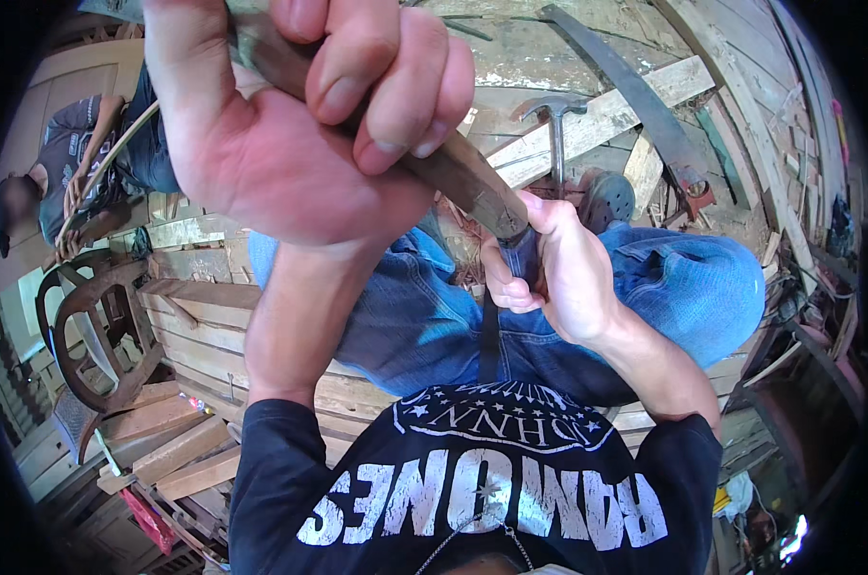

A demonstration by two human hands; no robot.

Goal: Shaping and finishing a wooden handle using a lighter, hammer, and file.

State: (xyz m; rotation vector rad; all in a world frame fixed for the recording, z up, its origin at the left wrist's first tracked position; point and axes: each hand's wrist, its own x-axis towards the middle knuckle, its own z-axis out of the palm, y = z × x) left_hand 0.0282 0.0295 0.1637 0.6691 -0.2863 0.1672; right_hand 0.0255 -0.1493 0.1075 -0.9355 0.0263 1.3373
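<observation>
Close in front of me, my left hand is wrapped around a long, thick wooden bar that slants from upper left down to the middle. My right hand is closed around its lower end, where a dark band or sleeve shows between the fingers. My left hand covers part of the bar, and its upper end runs out toward the top edge, so I cannot tell what tool or part it is. Beyond my hands, a claw hammer lies on the floor beside a handsaw.
My jeans-clad legs are folded beneath my hands. A light plank lies under the hammer, near a dark perforated shoe. At left, another person holds a curved wooden strip, above a wooden chair frame and stacked boards.
</observation>
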